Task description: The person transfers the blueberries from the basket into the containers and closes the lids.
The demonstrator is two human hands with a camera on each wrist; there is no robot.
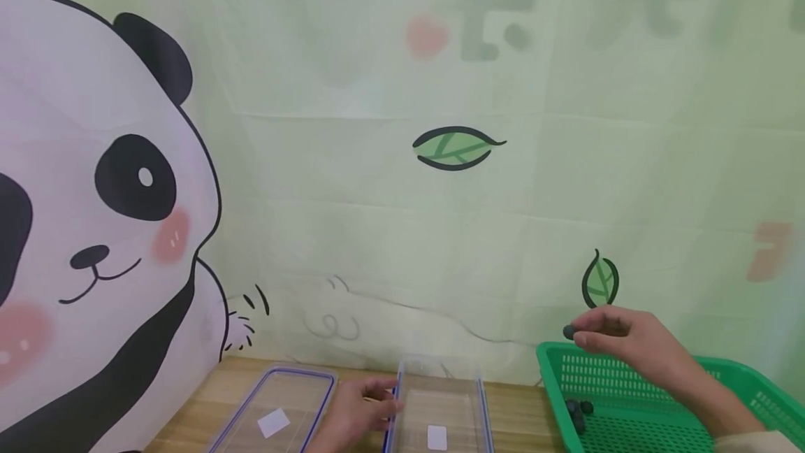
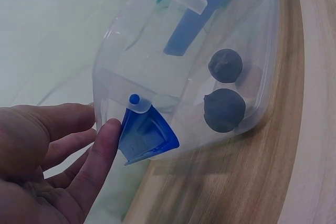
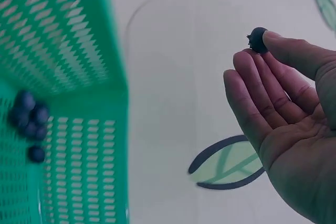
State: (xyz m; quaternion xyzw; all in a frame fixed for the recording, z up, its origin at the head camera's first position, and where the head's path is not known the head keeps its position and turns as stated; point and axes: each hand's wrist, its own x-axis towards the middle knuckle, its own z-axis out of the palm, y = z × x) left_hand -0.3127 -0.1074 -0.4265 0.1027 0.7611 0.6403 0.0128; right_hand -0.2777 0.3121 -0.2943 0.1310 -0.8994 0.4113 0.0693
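Observation:
Between my right thumb and fingertips I pinch a blueberry (image 3: 258,40), its crown showing in the right wrist view. My right hand (image 1: 629,334) is raised over the left rim of a green basket (image 1: 547,369), where several more blueberries (image 1: 575,414) lie in the left part. My left hand (image 1: 355,411) touches the left side of a clear plastic container (image 1: 440,404) with fairly straight fingers, its fingertips at the wall and a blue clip (image 2: 147,135). In the left wrist view, two blueberries (image 2: 224,109) sit inside the container.
A clear lid (image 1: 254,397) with a blue seal and a white label lies to the left of the left hand on the wooden table (image 1: 518,414). Behind the table hangs a pale green cloth (image 1: 352,180) printed with a panda and leaves.

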